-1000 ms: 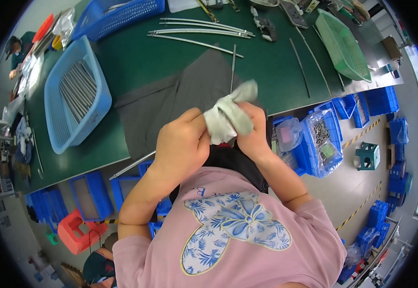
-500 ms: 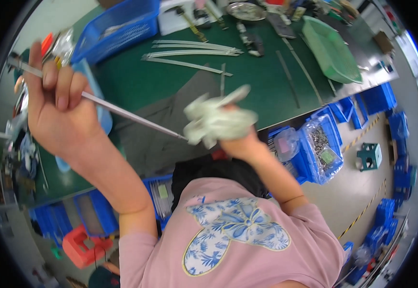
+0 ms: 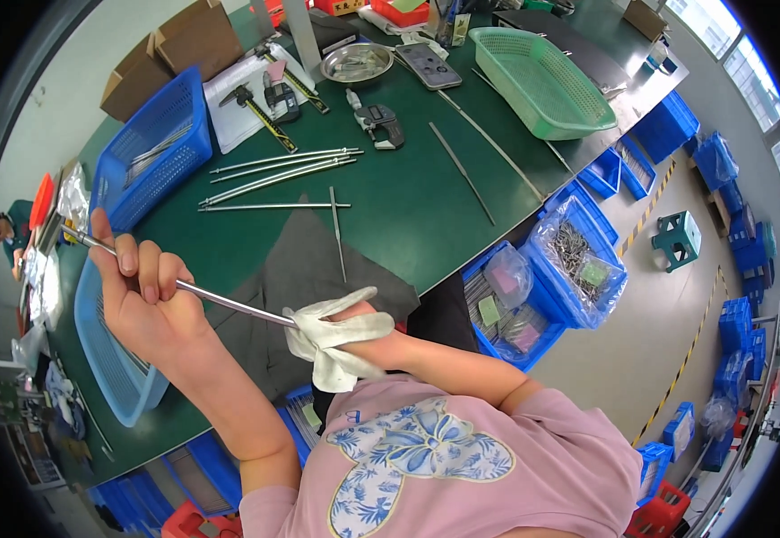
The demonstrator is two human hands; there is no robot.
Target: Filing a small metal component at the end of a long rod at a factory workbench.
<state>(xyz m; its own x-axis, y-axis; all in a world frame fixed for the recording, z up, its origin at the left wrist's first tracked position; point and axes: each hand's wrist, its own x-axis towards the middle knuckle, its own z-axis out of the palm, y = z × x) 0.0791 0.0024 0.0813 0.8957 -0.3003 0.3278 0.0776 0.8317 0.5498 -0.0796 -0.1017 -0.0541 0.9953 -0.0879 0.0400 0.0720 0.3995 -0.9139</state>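
A slim metal rod (image 3: pixel 238 307) slants across the front of me, its upper end to the left. Near that upper end my left hand (image 3: pixel 152 300) is closed round it, fingers curled over the rod. My right hand (image 3: pixel 374 345) is at the rod's lower end with a white cloth glove (image 3: pixel 341 334) bunched in its grip. The glove's loose fingers splay outward and touch the rod; my right fingertips are mostly hidden by it. Beneath lies a dark grey cloth (image 3: pixel 296 260). Several similar metal rods (image 3: pixel 273 177) lie beyond it on the green table (image 3: pixel 408 197).
Blue baskets (image 3: pixel 161 134) (image 3: pixel 108 345) stand at the left. Calipers (image 3: pixel 264 117), a micrometer (image 3: pixel 377 121), a metal dish (image 3: pixel 357 63) and a phone (image 3: pixel 429 67) lie at the back. A green basket (image 3: pixel 542 90) is at right; blue bins (image 3: pixel 578 260) with small metal parts stand beside the table.
My right hand with the glove has come left and down, meeting the rod's lower end. My left hand keeps its hold on the rod. The whole view has shifted.
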